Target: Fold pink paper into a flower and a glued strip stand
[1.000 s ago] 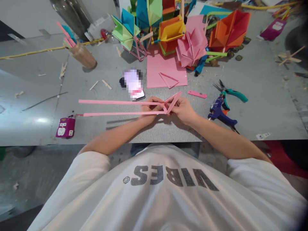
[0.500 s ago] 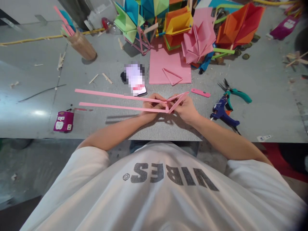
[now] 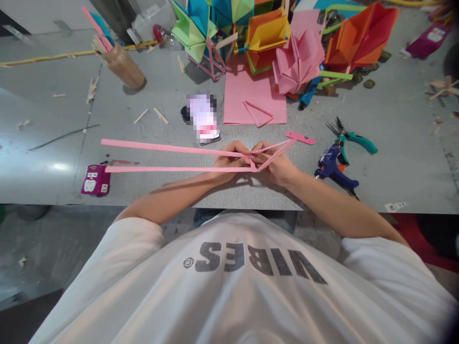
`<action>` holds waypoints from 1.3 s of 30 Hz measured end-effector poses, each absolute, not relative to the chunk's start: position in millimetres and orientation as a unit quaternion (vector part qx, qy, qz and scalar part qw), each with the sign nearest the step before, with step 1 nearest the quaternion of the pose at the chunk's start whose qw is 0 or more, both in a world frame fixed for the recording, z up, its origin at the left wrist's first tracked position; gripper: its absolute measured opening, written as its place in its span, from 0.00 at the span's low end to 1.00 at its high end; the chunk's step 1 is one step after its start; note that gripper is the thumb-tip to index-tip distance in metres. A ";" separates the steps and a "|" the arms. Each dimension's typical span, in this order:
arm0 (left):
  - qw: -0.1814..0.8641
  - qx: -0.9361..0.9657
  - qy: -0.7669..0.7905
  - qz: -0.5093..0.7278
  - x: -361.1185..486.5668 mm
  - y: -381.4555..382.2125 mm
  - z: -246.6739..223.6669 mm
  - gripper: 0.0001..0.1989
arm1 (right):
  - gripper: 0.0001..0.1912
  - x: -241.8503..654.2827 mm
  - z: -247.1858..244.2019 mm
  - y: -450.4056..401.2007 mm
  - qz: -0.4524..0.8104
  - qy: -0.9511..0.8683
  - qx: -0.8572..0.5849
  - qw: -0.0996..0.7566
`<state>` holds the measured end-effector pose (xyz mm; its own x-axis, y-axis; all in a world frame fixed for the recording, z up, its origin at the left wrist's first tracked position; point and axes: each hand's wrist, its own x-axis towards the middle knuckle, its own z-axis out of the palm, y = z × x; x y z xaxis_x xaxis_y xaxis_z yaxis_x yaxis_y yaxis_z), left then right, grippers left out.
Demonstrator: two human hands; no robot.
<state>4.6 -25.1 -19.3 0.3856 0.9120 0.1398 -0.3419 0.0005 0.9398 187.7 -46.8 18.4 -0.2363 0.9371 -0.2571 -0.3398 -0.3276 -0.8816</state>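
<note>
through the head view i see the left hand (image 3: 229, 163) and right hand (image 3: 278, 165) close together, both pinching the folded pink strip (image 3: 201, 151) over the desk (image 3: 167, 98), its long ends pointing left, near the phone (image 3: 203, 117).

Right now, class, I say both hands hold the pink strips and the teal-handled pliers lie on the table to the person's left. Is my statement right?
Not quite: the teal-handled pliers lie on the table to the person's right, as the head view shows. The left hand and right hand do both hold the pink strips.
</note>
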 end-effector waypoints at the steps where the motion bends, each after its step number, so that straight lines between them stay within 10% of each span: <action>1: 0.654 0.519 0.277 0.476 4.5 -25.1 -18.8 0.29 | 0.24 187.3 17.0 -47.0 0.701 -0.358 -0.412 0.460; 25: 0.700 0.409 0.353 0.467 1.8 -21.6 -13.7 0.22 | 0.24 189.2 -0.2 -36.1 0.501 -0.439 -0.505 0.548; 33: 0.738 0.410 0.303 0.442 -0.5 -44.7 -13.5 0.40 | 0.16 190.0 -7.9 -43.0 0.335 -0.558 -0.538 0.536; 39: 0.624 0.459 0.386 0.500 0.0 -33.9 -6.8 0.20 | 0.09 189.0 -4.4 -48.0 0.254 -0.680 -0.479 0.493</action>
